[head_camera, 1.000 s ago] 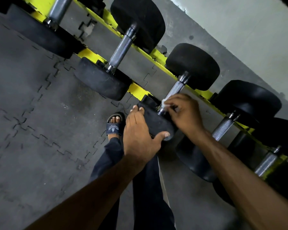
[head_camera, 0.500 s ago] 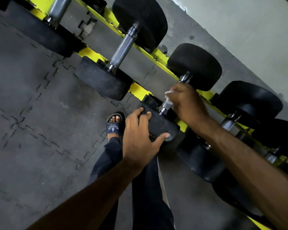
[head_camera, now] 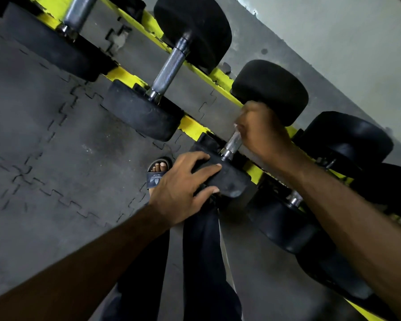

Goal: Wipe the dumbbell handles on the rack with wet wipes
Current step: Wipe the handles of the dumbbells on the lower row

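A row of black dumbbells lies across a yellow rack (head_camera: 191, 126). My right hand (head_camera: 262, 130) is wrapped round the upper part of the metal handle (head_camera: 233, 143) of the middle dumbbell, next to its far head (head_camera: 273, 89). A sliver of white wet wipe (head_camera: 236, 125) shows at the fingers; the rest is hidden in the hand. My left hand (head_camera: 183, 188) grips the near head (head_camera: 227, 177) of the same dumbbell, fingers over its top, thumb under its edge.
A larger dumbbell with a knurled handle (head_camera: 169, 68) lies to the left, another (head_camera: 77, 10) beyond it. More dumbbells (head_camera: 294, 200) lie to the right under my right forearm. Below are grey interlocking floor mats (head_camera: 56, 147), my dark trousers and a sandalled foot (head_camera: 158, 172).
My right hand has slid up the handle from the near head toward the far head, baring the lower handle. My left hand's fingers have curled further over the near head.
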{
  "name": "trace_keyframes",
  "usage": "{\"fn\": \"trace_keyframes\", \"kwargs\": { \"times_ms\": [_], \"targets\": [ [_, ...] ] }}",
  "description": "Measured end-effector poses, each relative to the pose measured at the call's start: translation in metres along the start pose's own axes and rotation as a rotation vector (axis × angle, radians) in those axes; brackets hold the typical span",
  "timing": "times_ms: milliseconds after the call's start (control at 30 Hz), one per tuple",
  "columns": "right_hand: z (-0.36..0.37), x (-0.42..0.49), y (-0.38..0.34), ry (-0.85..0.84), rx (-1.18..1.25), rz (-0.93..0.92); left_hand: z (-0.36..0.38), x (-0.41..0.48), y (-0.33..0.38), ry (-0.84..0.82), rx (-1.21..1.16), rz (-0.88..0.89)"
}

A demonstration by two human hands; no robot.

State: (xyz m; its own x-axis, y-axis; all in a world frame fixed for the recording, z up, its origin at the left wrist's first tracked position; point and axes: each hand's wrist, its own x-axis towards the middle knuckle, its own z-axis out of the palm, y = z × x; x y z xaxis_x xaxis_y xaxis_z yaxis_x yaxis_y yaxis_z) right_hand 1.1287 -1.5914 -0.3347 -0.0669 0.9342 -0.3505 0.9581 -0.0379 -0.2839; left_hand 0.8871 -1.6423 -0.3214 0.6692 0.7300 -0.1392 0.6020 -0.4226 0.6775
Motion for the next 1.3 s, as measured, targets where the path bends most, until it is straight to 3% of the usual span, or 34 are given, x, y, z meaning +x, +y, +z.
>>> {"fn": "trace_keyframes", "kwargs": {
  "times_ms": [133,300,433,500,667,800,1000,1067,1167,1300],
  "targets": [
    [-0.001,-0.010,-0.036,-0.289,-0.232,-0.175,-0.002,0.005,-0.003,0.002,-0.058,0.029],
    [-0.014,0.014,-0.028,-0.247,-0.259,0.051,-0.009,0.012,-0.007,-0.034,-0.052,0.067],
    [-0.020,0.013,-0.055,-0.446,-0.302,-0.116,-0.010,0.014,-0.008,-0.055,-0.045,0.081],
    [-0.019,0.006,-0.046,-0.406,-0.176,-0.116,-0.012,0.014,-0.006,-0.056,-0.046,0.069],
    [0.003,-0.038,-0.003,0.169,0.275,0.151,-0.010,0.010,-0.005,-0.042,-0.064,0.030],
    [0.039,-0.074,-0.019,0.194,0.654,0.430,-0.010,0.010,-0.002,-0.013,-0.050,0.028],
    [0.046,-0.039,-0.005,0.571,1.324,0.848,-0.007,0.010,0.000,0.016,-0.026,0.042],
    [0.052,-0.041,-0.009,0.468,1.515,0.940,-0.007,0.010,0.002,0.018,-0.019,0.035],
    [0.053,-0.050,-0.012,0.151,1.612,1.004,-0.005,0.010,0.002,0.034,-0.015,0.038],
    [0.048,-0.031,0.001,0.039,1.676,0.977,-0.003,0.009,0.003,0.044,-0.007,0.027]
  ]
}}
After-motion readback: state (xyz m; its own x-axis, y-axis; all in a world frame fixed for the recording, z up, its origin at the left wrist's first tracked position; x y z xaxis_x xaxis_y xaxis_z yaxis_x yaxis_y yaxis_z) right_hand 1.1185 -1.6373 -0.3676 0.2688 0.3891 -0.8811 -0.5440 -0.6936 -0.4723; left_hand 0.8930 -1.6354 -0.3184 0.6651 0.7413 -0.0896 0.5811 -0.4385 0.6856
